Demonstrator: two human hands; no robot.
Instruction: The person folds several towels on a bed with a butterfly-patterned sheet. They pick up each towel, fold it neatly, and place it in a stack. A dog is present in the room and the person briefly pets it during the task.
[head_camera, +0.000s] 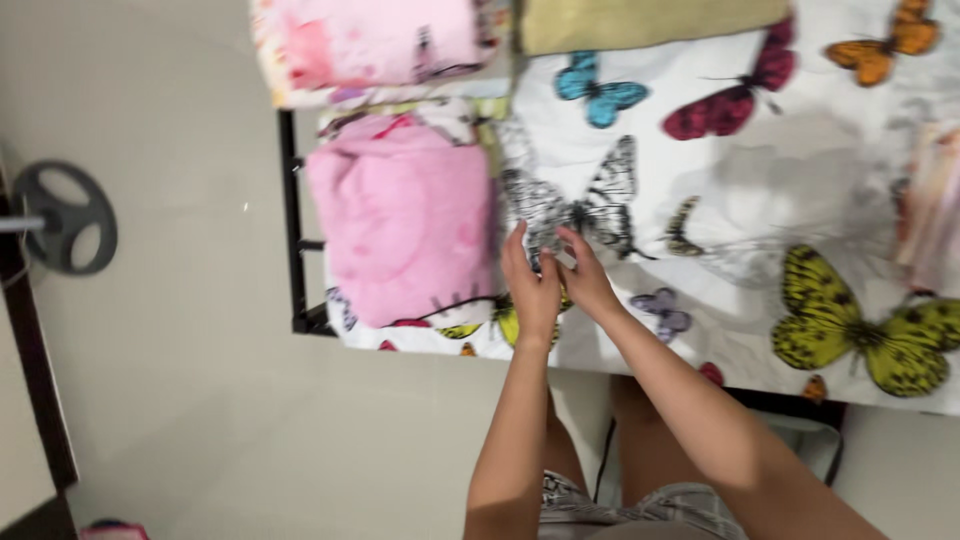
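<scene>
- Pale floor (180, 400) lay around a bed with a black metal frame (292, 220), covered by a white sheet (760, 170) printed with large coloured butterflies
- Both hands met near the bed's near edge, on a small black-and-white patterned cloth (545, 215) that lay on the sheet just beside a folded pink blanket (405, 225)
- Left hand (530, 285) rested with fingers pressed flat on the cloth, pinching its edge as far as the blur allowed
- Right hand (585, 275) gripped the same cloth close beside the left, fingers curled over it; how tight the hold was could not be told
- A second pink folded piece (375, 45) and an olive-green one (640, 22) sat at the bed's far edge
- Risk, as I judged it: the cloth sat close to the near edge and could slide off onto the floor if the pinch slipped; a sideways sweep of the left wrist could also nudge the pink blanket out of its fold
</scene>
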